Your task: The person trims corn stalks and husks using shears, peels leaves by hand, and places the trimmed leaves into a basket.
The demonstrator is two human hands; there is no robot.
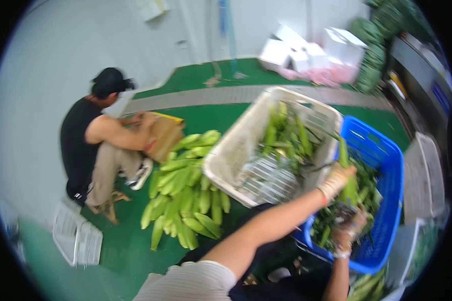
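Observation:
In my gloved left hand [337,180] is an unhusked ear of corn [348,190], held tilted above the blue plastic crate [393,210]. My right hand [348,229], also gloved, is at the lower end of that ear and grips a small dark tool [344,213], too blurred to name exactly. Cut green husk leaves [365,188] fill much of the blue crate beneath both hands. Left of it stands a white plastic crate [226,165] with several ears of corn [282,129] and loose leaves at its far end.
Trimmed ears of corn [188,184] lie heaped on the green floor [124,240]. Beyond them a person [94,139] sits low, hands on a cardboard box [165,137]. White foam boxes [312,52] and green sacks [373,56] stand by the wall. A clear plastic bin [77,237] sits lower left.

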